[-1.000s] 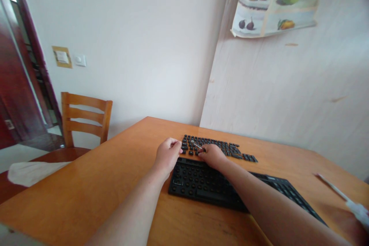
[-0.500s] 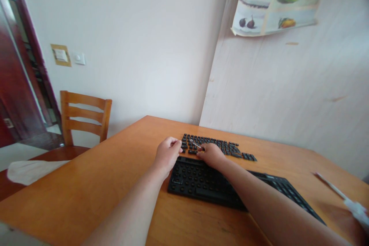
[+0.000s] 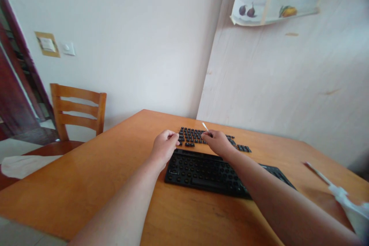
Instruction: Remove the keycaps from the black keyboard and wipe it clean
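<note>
Head view: loose keycaps (image 3: 193, 136) lying beyond the black keyboard (image 3: 201, 170)

By the keyboard's far left corner, the left hand (image 3: 165, 145) is bringing thumb and fingers together; I cannot tell whether they are pinching anything. Keycap rows are running rightward, their long axis roughly following the keyboard's. Beyond the keyboard's middle, the right hand (image 3: 217, 142) is covering some rows, gripping a slim tool (image 3: 205, 127) that is pointing away.
</note>
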A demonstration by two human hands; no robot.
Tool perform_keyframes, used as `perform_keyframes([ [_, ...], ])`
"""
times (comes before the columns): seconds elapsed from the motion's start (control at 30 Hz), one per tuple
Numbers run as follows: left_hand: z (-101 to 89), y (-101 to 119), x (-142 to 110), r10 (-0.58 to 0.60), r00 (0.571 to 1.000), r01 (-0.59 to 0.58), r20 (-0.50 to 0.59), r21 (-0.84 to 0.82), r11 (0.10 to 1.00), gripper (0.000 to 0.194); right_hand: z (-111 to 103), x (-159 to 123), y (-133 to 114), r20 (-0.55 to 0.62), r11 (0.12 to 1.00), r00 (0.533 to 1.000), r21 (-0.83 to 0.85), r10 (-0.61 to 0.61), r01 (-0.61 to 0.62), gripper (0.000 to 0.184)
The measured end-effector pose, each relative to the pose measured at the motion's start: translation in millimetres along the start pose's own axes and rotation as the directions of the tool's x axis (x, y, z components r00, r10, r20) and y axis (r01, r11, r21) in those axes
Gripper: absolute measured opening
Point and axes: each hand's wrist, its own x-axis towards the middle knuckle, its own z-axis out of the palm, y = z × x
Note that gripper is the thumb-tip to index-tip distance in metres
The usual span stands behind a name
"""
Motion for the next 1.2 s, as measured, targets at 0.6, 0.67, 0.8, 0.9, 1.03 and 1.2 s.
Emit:
perform_keyframes([
  [0.6,1.1,-2,0,0.048,0.998,-0.051,0.030,0.113,0.992,0.023,-50,-73,-25,0.149,0.862,0.983,0.506,-0.105,0.015,0.032],
  [0.67,0.8,-2,0,0.064,0.997,-0.069,0.044,0.132,0.989,0.024,-49,-79,-26,0.226,0.900,0.963,0.434,-0.145,0.034,0.031],
  [0.8,0.6,0,-2,0.087,0.994,-0.097,0.070,0.156,0.983,0.025,-40,-87,-26,0.315,0.954,0.913,0.227,-0.260,0.193,0.023],
  [0.9,1.2,5,-6,0.085,0.992,-0.099,0.090,0.169,0.981,0.024,-32,-91,-26,0.363,0.955,0.886,0.172,-0.288,0.241,0.015],
  [1.03,1.9,9,-13,0.064,0.987,-0.091,0.149,0.183,0.979,0.025,-28,-93,-27,0.362,0.947,0.875,0.128,-0.322,0.296,0.021],
  [1.2,1.6,7,-16,0.061,0.959,-0.135,0.278,0.258,0.956,0.027,-31,-100,-34,0.403,0.913,0.826,0.066,-0.394,0.403,0.017],
])
